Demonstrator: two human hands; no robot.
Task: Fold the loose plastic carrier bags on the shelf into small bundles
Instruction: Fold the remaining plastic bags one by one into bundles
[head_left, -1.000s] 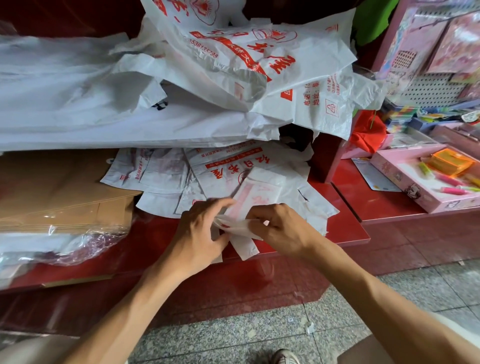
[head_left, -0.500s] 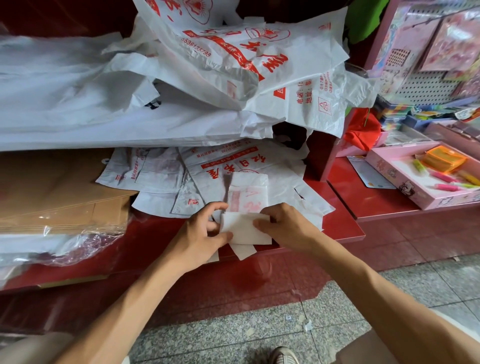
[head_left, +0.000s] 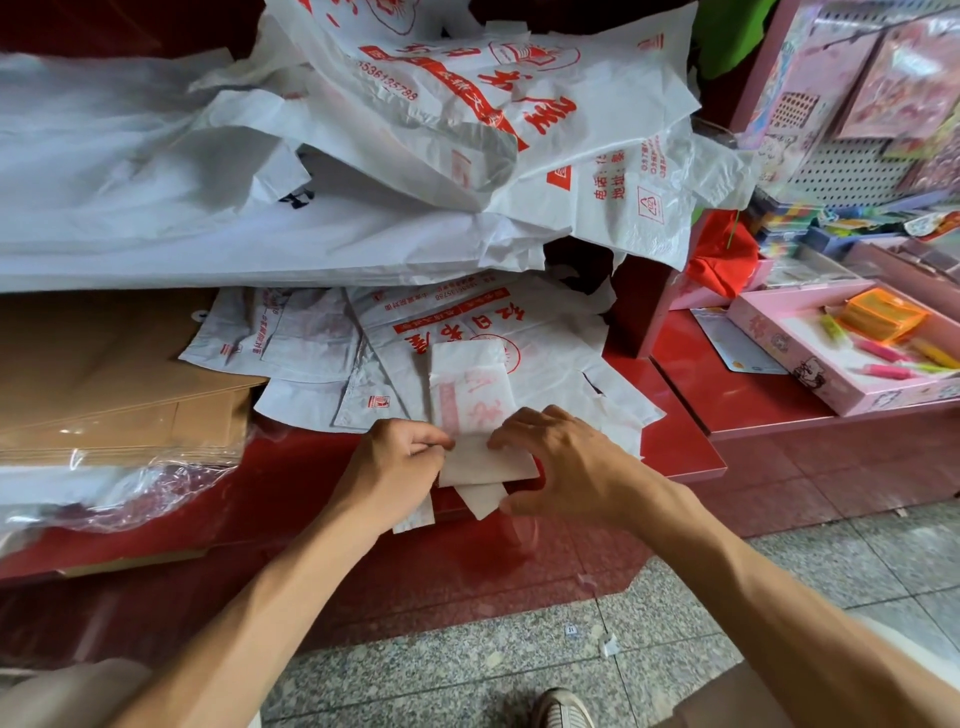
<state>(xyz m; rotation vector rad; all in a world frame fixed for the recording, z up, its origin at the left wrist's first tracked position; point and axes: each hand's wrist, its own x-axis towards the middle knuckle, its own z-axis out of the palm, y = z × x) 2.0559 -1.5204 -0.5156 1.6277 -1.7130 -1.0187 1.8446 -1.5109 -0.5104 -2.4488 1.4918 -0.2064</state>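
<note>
Both my hands, left (head_left: 397, 462) and right (head_left: 558, 457), pinch the folded bag (head_left: 480, 457) at the shelf's (head_left: 680, 457) front edge; I should crease it flat, edges aligned.

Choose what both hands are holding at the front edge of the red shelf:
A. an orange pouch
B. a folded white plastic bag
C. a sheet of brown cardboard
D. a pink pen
B: the left hand and right hand pinch the folded white plastic bag from either side.
</note>
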